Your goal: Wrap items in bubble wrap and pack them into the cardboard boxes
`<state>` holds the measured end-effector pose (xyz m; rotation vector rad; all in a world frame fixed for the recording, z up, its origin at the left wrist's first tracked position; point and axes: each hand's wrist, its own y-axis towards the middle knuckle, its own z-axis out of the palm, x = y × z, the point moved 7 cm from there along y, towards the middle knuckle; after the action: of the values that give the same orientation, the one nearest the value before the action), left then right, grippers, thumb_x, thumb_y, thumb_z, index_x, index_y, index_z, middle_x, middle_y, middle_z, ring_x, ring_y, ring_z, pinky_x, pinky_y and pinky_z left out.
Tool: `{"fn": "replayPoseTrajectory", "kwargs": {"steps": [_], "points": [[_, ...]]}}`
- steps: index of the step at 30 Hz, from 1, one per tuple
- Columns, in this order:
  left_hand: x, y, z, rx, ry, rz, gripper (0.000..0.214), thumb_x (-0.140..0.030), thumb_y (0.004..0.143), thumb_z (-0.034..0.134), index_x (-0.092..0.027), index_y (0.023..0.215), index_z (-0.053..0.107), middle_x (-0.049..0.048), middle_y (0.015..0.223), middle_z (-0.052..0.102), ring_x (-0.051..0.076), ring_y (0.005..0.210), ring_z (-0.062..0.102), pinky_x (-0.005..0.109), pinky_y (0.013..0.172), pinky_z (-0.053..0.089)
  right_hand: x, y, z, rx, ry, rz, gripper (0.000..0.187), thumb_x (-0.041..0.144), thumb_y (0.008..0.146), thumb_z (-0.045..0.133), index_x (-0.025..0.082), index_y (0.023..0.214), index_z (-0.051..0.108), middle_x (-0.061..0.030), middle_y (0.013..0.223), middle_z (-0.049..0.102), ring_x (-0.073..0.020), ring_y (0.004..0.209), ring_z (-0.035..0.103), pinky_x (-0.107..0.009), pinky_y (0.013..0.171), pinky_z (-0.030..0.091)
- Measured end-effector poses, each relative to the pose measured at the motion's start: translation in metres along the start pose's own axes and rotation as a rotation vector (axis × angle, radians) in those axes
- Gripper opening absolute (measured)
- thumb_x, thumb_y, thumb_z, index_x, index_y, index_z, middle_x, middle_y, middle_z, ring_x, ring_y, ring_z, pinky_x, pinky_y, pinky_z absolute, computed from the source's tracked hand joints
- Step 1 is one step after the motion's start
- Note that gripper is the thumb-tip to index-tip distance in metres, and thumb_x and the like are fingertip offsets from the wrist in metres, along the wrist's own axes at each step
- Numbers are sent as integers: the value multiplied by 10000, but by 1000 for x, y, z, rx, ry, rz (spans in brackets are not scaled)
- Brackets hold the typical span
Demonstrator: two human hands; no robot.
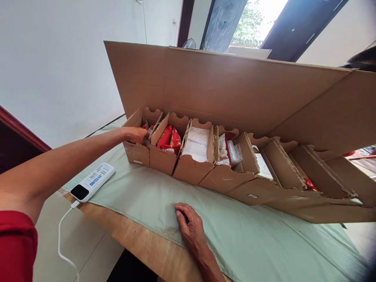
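Note:
A row of several open cardboard boxes point(192, 170) stands on a pale green cloth point(249, 239) over a wooden table. My left hand point(137, 135) reaches into the leftmost box point(135, 153), its fingers curled over something inside that I cannot make out. My right hand point(189, 225) rests on the cloth near the table's front edge, fingers bent down against the fabric, holding nothing. The second box holds red packets point(169, 139). The third holds bubble wrap point(196, 143). The fourth holds a printed packet point(225, 150).
A large cardboard sheet point(235, 90) stands upright behind the boxes. A white power bank point(93, 181) with a white cable point(63, 235) lies at the table's left corner. The wooden table edge point(141, 244) shows in front. A white wall is at left.

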<state>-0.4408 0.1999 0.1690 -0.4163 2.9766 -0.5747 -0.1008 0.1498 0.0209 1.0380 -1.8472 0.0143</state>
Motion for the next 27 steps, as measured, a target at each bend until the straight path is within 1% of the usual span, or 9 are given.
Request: {"fn": "replayPoseTrajectory", "kwargs": {"steps": [4, 8, 10, 12, 15, 17, 20, 23, 27], "points": [[3, -38, -26, -163, -77, -7, 323, -333, 762, 600, -209, 1025, 739, 52, 926, 764, 207, 812, 670, 242, 685, 482, -1, 0, 1, 30, -3, 48, 212, 225, 957, 524, 220, 1008, 729, -67, 1007, 772, -209, 943, 724, -336, 882, 580], [6, -113, -50, -701, -490, -120, 361, -370, 811, 564, -216, 1102, 713, 38, 996, 746, 195, 852, 653, 255, 724, 504, 4, 3, 0, 40, -3, 77, 218, 239, 941, 521, 220, 990, 733, -66, 983, 768, -214, 915, 721, -339, 861, 578], [-7, -144, -32, -968, -700, -172, 377, -378, 841, 550, -190, 1137, 689, 46, 991, 737, 193, 872, 657, 280, 789, 530, 8, 3, 0, 33, -2, 89, 220, 236, 938, 514, 214, 987, 727, -63, 955, 763, -210, 889, 717, -332, 845, 575], [-36, -160, 7, -1160, -847, -189, 371, -379, 883, 504, -173, 1152, 657, 66, 1031, 726, 192, 908, 665, 312, 854, 546, 16, 0, 1, 33, -4, 91, 220, 218, 929, 509, 207, 1001, 717, -64, 946, 758, -209, 880, 711, -328, 834, 568], [-110, -152, 86, -1080, -915, -13, 321, -386, 899, 516, -198, 1118, 655, 105, 1167, 702, 234, 1086, 658, 370, 946, 553, 28, -13, 5, 56, -42, 72, 252, 158, 896, 505, 205, 1051, 699, -74, 1023, 757, -220, 946, 696, -350, 876, 542], [-158, -147, 142, -902, -942, 124, 313, -392, 901, 539, -204, 1108, 678, 127, 1227, 699, 264, 1172, 646, 422, 1019, 539, 35, -28, 8, 101, -93, 57, 285, 114, 856, 498, 199, 1046, 693, -78, 1026, 754, -226, 950, 683, -362, 884, 524], [-200, -155, 208, -658, -965, 244, 340, -397, 962, 464, -219, 1092, 723, 118, 1173, 734, 266, 1134, 675, 454, 1033, 549, 41, -57, 13, 148, -179, 66, 341, 79, 806, 490, 186, 1056, 695, -93, 1039, 741, -237, 945, 658, -376, 872, 508], [-209, -173, 238, -535, -949, 283, 375, -418, 994, 428, -260, 1144, 734, 88, 1181, 744, 260, 1135, 677, 463, 1060, 541, 51, -85, 17, 159, -161, 51, 465, 75, 786, 518, 214, 1202, 672, -93, 1214, 707, -255, 1108, 618, -402, 949, 478], [-202, -186, 241, -541, -898, 278, 372, -447, 986, 446, -272, 1074, 762, 78, 1119, 765, 266, 1086, 697, 462, 1012, 574, 66, -111, 22, 159, -99, 5, 490, 119, 772, 589, 281, 1230, 661, -54, 1323, 676, -263, 1258, 549, -420, 1022, 437]]}}
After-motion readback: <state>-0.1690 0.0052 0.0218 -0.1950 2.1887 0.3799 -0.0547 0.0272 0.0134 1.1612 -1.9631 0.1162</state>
